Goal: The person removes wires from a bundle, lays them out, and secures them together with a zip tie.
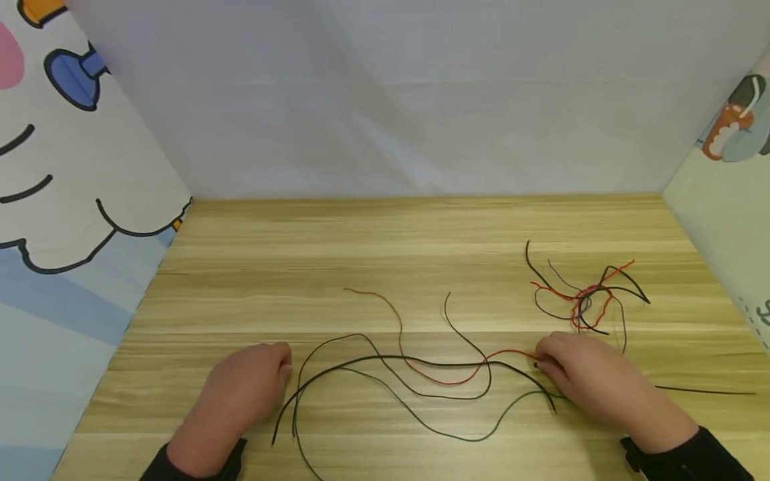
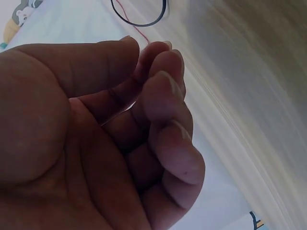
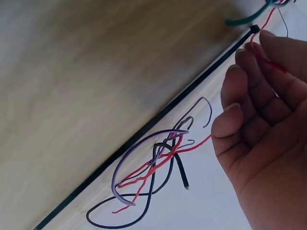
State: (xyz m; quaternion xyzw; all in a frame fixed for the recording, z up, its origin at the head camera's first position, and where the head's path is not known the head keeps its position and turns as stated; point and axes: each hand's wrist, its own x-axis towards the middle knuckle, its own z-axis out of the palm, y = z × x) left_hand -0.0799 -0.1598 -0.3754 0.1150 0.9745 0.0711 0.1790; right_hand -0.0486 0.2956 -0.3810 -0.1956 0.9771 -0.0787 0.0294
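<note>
My right hand [image 1: 592, 374] pinches one end of a thin red wire [image 1: 442, 383] between thumb and fingertips; its tip shows inside the hand in the right wrist view. A black cable tie [image 3: 139, 136] lies straight along the table under that hand, its small square head right at the fingertips. My left hand [image 1: 249, 384] rests on the table at the left with loosely curled fingers and holds nothing. Between the hands, a thick black wire [image 1: 421, 362], a thin black wire [image 1: 448, 398] and a dark green wire [image 1: 472, 440] curve and cross the red one.
Beyond my right hand lies a tangled bundle of black, red and purplish wires [image 1: 592, 294]. The wood-grain table [image 1: 361, 234] ends at a pale back wall [image 1: 385, 100]. Printed side panels [image 1: 72, 220] stand at left and right.
</note>
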